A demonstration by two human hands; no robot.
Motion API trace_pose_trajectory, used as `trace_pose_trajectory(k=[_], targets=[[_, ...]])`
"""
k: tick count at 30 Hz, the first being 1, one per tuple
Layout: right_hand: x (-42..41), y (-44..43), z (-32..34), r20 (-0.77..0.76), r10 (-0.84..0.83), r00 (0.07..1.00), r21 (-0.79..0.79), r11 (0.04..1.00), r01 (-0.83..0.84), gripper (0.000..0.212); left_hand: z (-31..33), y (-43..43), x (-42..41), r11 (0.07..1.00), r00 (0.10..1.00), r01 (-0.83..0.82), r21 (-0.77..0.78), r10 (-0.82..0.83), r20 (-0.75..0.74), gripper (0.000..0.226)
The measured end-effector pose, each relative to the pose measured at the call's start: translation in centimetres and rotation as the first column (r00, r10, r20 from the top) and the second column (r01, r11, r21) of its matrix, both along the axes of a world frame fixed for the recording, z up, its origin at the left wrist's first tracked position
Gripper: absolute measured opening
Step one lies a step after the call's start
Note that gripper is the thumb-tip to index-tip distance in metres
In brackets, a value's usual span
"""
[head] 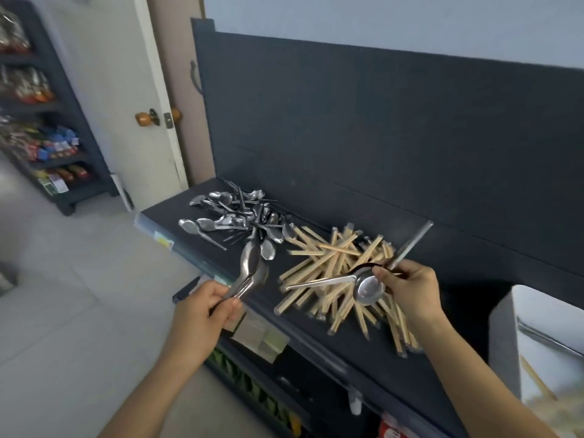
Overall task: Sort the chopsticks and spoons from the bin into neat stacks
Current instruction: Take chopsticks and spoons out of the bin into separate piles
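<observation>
Left hand (202,308) was closed round the handles of a nested spoon stack (251,270), bowls pointing away from the wrist. Gripping at the handles probably kept the bowls cupped into each other, so the stack stayed aligned and open on top for the next one.

Right hand (410,286) was pinching at least two stray spoons (368,289) near the bowls. One handle stuck up and away past the knuckles, another ran out toward the left hand. Exact count unclear, since the metal overlaps. Handles crossed, so not nested.

The chopstick pile (335,308) lay directly under and just ahead of the right hand, fanned out criss-cross and unstacked. My read is that the hand was over it because spoons were mixed in there.

The loose spoon heap (234,213) sat just beyond the left hand's stack, jumbled, bowls facing every way. Both heaps were on the dark shelf top (316,339) in front of the hands.

The bin (505,327) stood outboard of the right forearm. A few chopsticks were visible inside, blurred, so it was not emptied.

Status estimate: rough split by type done. The only tidy stack was the one in the left hand.

Next move likely needs the right-hand spoons turned to match the stack's bowl direction, then fed on one at a time. Risks are crossed handles snagging and smooth metal sliding off the stack.
</observation>
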State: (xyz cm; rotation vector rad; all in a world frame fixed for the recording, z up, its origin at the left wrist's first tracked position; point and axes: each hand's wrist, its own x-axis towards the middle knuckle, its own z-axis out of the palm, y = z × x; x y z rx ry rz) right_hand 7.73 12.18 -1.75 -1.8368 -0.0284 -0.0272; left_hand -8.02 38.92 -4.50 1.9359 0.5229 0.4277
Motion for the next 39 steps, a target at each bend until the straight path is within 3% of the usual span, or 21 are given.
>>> trace_pose_trajectory(k=[5,11,16,29,34,39], targets=[[-0.3,7.8,-1.0,-0.036,0.033,0.999,0.007,0.999,-0.033,0.01,0.5,6.4,-0.9,0.995,0.999,-0.047,-0.087,0.048,0.013,0.012],[1.4,14.2,-2.4,-0.086,0.094,0.992,-0.032,0.995,-0.097,0.015,-0.8,11.0,-1.1,0.991,0.995,-0.102,-0.09,0.101,-0.015,0.009],[5.3,18.2,-4.5,-0.121,0.094,0.988,-0.09,0.99,-0.106,0.004,-2.1,13.9,1.1,0.987,0.99,-0.127,-0.1,0.119,-0.074,0.006],[16.9,26.0,-7.9,-0.203,0.066,0.977,-0.154,0.983,-0.099,0.004,-2.3,20.7,14.6,0.997,0.993,-0.061,0.05,0.065,-0.099,0.01],[18.7,26.6,-8.6,-0.251,0.097,0.963,-0.261,0.951,-0.164,0.004,-3.0,22.1,19.7,0.999,0.996,-0.035,-0.02,0.034,-0.087,0.012],[19.5,27.8,-8.7,-0.229,0.103,0.968,-0.404,0.895,-0.191,0.006,-3.9,23.6,24.7,0.996,0.99,0.092,-0.011,-0.093,-0.108,0.006]])
